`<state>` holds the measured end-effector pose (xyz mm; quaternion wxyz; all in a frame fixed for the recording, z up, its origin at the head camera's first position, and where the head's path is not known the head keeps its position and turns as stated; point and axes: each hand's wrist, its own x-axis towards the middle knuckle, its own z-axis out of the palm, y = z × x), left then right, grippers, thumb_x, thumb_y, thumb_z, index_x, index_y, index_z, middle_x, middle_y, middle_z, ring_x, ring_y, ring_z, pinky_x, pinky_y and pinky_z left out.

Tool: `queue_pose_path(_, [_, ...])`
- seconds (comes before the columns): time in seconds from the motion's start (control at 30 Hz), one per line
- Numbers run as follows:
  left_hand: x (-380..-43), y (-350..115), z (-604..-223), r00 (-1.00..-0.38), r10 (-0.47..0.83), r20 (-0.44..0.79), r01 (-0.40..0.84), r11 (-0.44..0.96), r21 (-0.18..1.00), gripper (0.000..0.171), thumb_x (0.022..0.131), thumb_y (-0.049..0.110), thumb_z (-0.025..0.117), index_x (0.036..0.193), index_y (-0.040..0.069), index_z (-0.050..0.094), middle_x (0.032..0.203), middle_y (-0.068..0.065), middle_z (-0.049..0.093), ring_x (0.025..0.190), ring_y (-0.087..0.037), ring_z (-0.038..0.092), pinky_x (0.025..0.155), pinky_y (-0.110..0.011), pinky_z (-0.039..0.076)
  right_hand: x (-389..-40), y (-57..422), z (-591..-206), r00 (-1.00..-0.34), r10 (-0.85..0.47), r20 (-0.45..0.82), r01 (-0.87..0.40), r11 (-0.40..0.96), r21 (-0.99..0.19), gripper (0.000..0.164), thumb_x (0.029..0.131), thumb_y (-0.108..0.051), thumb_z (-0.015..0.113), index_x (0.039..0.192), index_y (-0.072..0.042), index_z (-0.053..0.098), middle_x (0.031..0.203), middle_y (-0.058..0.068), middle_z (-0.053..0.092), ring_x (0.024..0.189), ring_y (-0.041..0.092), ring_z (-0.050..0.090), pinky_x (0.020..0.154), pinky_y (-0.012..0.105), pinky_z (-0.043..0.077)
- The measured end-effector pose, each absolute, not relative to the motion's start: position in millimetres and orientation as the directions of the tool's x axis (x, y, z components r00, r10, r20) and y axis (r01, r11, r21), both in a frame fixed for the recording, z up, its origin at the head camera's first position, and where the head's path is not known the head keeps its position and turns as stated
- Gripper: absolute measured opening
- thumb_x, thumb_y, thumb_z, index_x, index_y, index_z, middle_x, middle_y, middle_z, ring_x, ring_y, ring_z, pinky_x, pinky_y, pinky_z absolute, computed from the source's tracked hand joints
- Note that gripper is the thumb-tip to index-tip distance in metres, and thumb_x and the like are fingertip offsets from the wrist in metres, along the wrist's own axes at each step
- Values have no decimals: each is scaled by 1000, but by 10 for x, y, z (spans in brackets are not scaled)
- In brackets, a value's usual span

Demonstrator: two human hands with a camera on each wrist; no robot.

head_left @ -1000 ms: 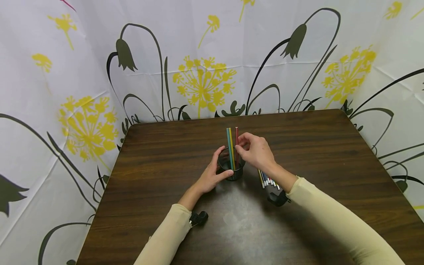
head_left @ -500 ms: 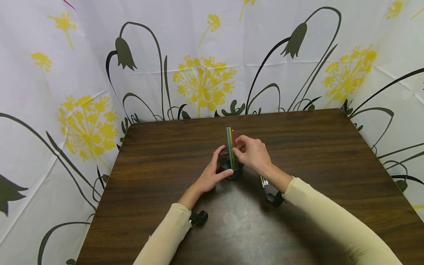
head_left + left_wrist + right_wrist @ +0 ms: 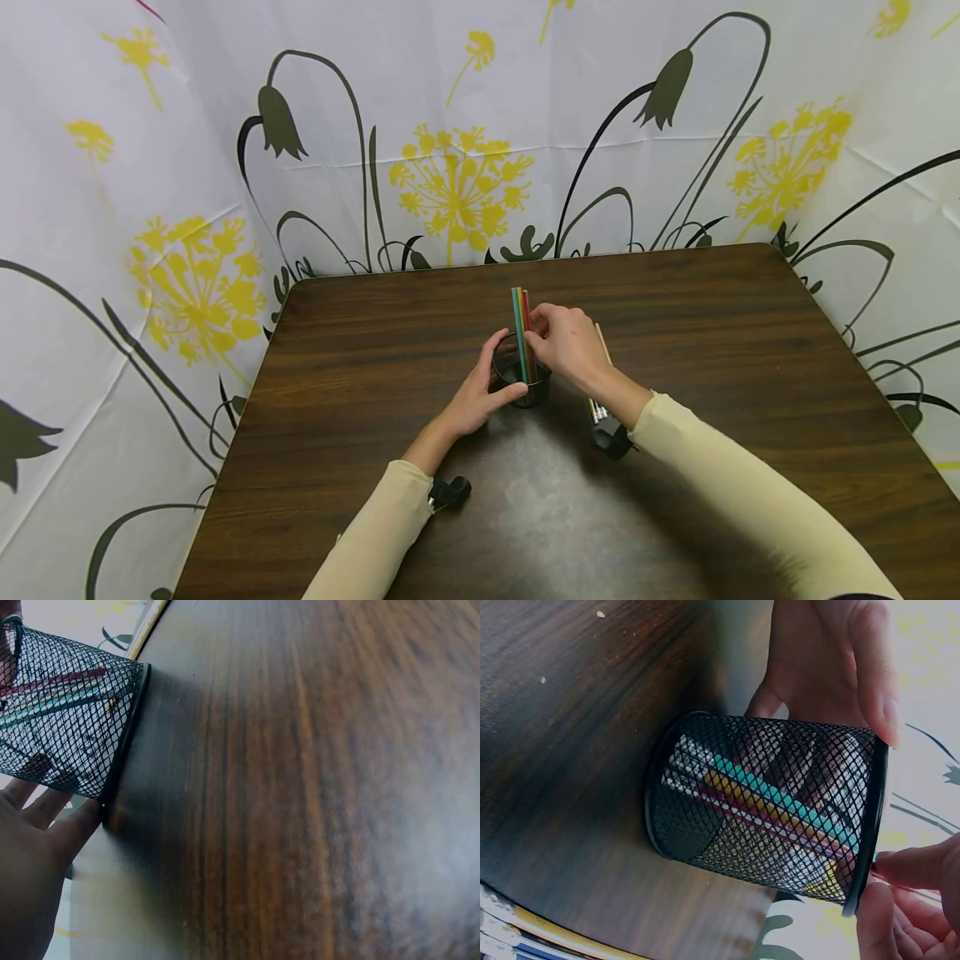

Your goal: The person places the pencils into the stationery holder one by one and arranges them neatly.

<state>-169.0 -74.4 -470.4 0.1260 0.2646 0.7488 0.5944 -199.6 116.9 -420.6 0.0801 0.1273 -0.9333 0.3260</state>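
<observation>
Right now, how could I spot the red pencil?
On the brown table, the left hand holds a black mesh cup. Inside, beside a yellow pencil and a teal pencil, find the red pencil: its colour and the right hand pinching it set it apart.

Head cam looks forward and down from above the table [image 3: 367, 358], wide, backdrop [image 3: 592, 83] included. Wrist cams sit low and close, rolled sideways; both share the mesh cup [image 3: 769, 806], central in right, edge-cut in left.
</observation>
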Motion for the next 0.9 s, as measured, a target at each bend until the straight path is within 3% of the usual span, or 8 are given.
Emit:
queue_pose_path(0.23, [-1688,-746,-4703,-825,552,124,244,149,958,80,96,7,60,156,14,7,150,-25,31,136,-47,32,109,-61,27,-2053,1178,-4217,-963,-189,191,-267,764,-588,19,89,-18,72,104,-6,70,74,0,66,58,13,57,51,29,47])
queue_pose_path(0.9, [-1687,-745,-4710,-823,553,130,244,137,960,80,96,8,60,156,14,7,150,-24,31,136,-48,33,109,-62,26,-2104,1189,-4188,-973,-200,113,-228,776,-589,21,88,-19,73,104,-6,72,75,1,66,59,13,58,51,27,47])
